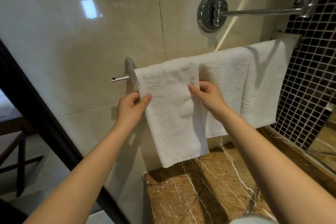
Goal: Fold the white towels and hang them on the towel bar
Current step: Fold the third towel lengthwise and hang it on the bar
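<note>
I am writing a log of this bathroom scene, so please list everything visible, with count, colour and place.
left towel: 1, white, on the bar, nearest its bare end
middle towel: 1, white, on the bar, centre
right towel: 1, white, on the bar, beside the mosaic
bar: 1, silver, under the towels
wall: 1, cream tiles, behind the bar
chrome arm: 1, silver, above the towels
mosaic: 1, dark tiles, far right
counter: 1, brown marble, below the towels
frame: 1, black, left side
left hand: pinches the left towel's left edge
right hand: pinches its right edge
</note>
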The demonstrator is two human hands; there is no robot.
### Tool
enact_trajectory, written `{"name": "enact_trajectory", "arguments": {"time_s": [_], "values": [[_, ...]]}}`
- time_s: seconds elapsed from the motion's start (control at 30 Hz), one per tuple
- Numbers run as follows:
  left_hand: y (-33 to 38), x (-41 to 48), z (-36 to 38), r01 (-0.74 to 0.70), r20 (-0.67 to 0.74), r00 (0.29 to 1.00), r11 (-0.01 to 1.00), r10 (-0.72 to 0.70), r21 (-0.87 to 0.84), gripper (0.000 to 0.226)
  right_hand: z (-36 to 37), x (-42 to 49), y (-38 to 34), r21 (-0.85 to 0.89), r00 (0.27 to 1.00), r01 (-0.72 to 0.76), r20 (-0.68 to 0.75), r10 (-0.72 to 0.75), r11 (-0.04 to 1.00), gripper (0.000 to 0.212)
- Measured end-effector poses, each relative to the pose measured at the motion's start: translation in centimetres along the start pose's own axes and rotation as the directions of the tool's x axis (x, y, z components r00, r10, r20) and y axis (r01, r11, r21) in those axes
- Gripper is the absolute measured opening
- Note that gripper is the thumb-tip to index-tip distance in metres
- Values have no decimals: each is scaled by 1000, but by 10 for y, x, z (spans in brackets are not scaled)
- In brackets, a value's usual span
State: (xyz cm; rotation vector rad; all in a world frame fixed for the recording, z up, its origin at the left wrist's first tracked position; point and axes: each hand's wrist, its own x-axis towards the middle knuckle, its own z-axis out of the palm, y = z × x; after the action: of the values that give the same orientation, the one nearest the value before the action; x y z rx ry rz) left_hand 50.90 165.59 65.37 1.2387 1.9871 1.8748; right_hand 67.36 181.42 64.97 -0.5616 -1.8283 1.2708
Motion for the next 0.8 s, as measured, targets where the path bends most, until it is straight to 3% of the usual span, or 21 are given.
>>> {"name": "enact_trajectory", "arguments": {"time_s": [0.2,0.4,0.57,0.7,0.8], "values": [[-5,-5,5,-27,-43,999,999,26,-25,29,-1,-1,0,-16,1000,-10,-4,10,1000,34],[-18,-11,9,94,34,995,995,-94,-21,4,-6,-5,6,-166,991,85,115,-66,982,45],[-34,-17,11,127,4,992,992,-127,-5,29,-5,-9,20,-280,990,90,130,-56,956,41],[-34,-17,14,146,-38,989,989,-146,5,21,-3,-6,27,-317,996,79,69,-60,945,39],[-35,-18,15,147,-35,988,988,-148,-37,28,-3,-4,30,-323,996,80,60,-64,943,40]]}}
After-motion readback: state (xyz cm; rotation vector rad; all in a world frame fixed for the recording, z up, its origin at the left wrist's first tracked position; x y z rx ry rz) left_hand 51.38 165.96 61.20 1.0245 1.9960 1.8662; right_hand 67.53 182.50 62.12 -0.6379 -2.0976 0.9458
